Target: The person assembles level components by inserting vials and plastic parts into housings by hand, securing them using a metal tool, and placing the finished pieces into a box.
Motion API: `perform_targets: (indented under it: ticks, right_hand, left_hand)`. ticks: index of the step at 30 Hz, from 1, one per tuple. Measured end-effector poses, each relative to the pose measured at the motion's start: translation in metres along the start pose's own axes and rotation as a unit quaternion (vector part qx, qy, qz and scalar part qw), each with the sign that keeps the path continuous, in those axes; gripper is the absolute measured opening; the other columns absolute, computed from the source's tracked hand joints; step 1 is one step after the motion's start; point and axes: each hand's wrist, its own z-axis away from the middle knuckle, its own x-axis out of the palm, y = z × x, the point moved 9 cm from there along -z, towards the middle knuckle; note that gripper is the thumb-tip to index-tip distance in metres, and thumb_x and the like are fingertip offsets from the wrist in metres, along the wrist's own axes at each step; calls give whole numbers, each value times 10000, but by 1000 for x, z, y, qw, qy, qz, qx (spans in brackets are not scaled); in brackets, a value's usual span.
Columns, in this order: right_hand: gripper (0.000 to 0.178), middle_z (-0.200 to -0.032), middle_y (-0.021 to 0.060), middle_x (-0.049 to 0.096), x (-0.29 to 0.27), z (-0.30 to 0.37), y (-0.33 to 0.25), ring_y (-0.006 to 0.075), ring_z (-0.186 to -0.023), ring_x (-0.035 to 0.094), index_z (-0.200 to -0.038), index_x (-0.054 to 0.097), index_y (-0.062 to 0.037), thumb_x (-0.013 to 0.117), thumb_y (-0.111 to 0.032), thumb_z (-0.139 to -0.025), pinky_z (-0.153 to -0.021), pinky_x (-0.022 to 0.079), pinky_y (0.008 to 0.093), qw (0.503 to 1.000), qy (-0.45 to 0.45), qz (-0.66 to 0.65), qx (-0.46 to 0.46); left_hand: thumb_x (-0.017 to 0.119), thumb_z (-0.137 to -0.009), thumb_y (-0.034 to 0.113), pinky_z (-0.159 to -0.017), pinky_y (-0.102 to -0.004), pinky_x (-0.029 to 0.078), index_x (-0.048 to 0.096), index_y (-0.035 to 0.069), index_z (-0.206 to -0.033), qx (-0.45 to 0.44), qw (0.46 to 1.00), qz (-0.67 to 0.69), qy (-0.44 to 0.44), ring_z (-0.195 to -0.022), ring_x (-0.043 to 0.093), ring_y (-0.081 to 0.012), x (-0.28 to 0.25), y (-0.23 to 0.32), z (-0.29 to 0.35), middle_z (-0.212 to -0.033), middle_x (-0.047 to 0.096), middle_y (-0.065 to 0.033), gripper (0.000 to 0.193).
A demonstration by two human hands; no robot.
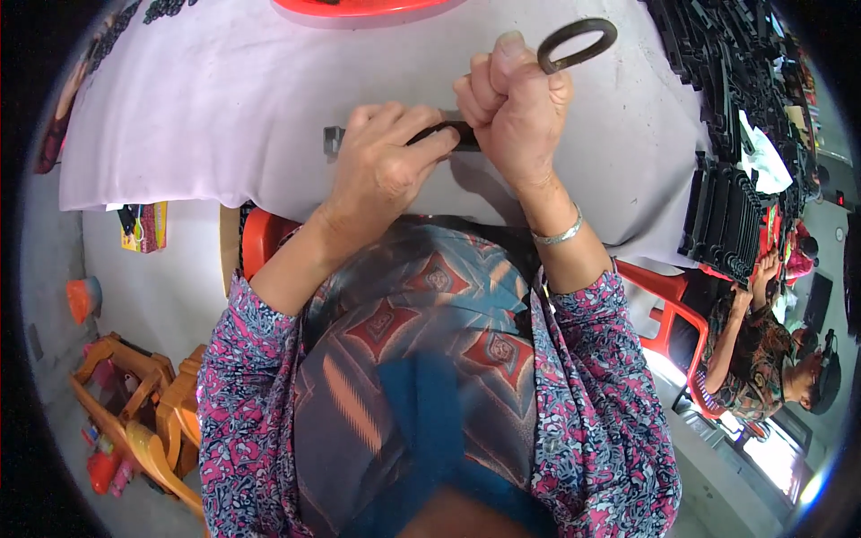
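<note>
My left hand (386, 161) is closed on a long black plastic bar (334, 141) at the table's near side; one end pokes out past the fingers to the left. Farther right, my right hand (518, 112) makes a fist around a dark metal tool with a loop-shaped handle (578, 45). The loop sticks out above the fist, while the tool's lower end is hidden by the hand. Between both hands the bar's dark middle (466, 136) shows, close against the right fist. Whether the tool touches the bar I cannot tell.
A pale cloth covers the table (269, 81). At the far edge sits a red tray (368, 7). Heaps of black plastic parts (726, 72) line the right side, with a neat stack (722, 220) nearer. Another person (762, 359) sits at right by a red chair (695, 359).
</note>
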Motion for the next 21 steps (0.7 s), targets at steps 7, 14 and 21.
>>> perform_targets:
  ticks: [7,14,21]
  right_hand:
    - [497,-526,-39,239,-26,3,3,75,-447,174,-615,285,-122,483,-297,-1036,-404,155,274,992,25,-121,17]
    - [533,-545,-38,176,-31,3,6,93,-483,127,-631,221,-143,355,-443,-1051,-433,131,278,993,49,-89,55]
    - [532,-545,-40,181,-31,2,10,96,-482,128,-635,224,-146,345,-458,-1049,-434,128,278,992,37,-105,52]
  left_hand:
    - [703,-756,91,-848,-357,414,694,113,-937,-11,1000,2,9,-901,600,-203,0,-3,2,-992,653,-4,183]
    - [689,-767,108,-850,-353,407,691,125,-923,-21,1000,-8,-5,-912,601,-196,1,-4,-1,-991,651,-3,157]
    - [679,-773,109,-859,-359,402,692,125,-926,-19,1000,-6,-12,-928,595,-197,1,-4,0,-1008,647,-6,154]
